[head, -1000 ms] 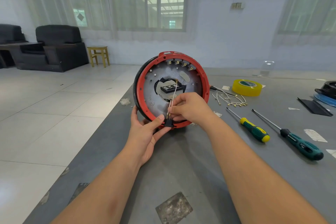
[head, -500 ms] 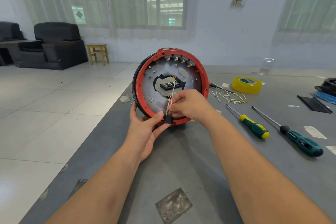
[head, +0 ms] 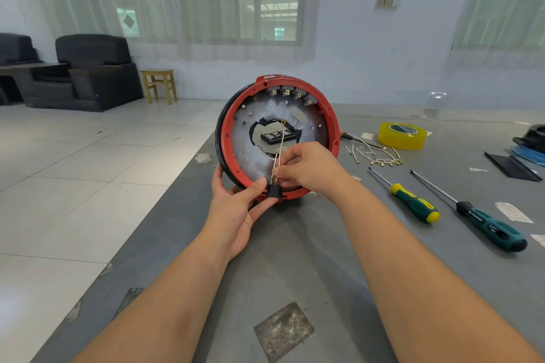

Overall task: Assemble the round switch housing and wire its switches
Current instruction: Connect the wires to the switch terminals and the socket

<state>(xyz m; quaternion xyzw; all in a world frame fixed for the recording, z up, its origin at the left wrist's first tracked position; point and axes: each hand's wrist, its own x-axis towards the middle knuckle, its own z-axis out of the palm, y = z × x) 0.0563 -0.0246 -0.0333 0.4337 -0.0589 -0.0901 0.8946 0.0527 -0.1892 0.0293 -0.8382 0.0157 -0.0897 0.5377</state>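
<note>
Head view: my left hand (head: 236, 209) props the round housing (head: 278, 138) upright on the surface (head: 295, 259), thumb pinching its black switch (head: 273, 192); right fingers (head: 284, 169) pinch the thin, floppy wire (head: 280, 147) low, beside that switch.

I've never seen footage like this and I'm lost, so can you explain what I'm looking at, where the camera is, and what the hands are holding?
There is no machine here: a person works bare-handed, filmed by a camera worn on their head, looking forward and down. The left hand steadies a round red housing standing on edge on a grey table, its thumb against a small black switch at the lower rim. The right hand pinches a thin white wire at the switch's terminals. On the table to the right lie two screwdrivers, a roll of yellow tape and spare wires.
</note>
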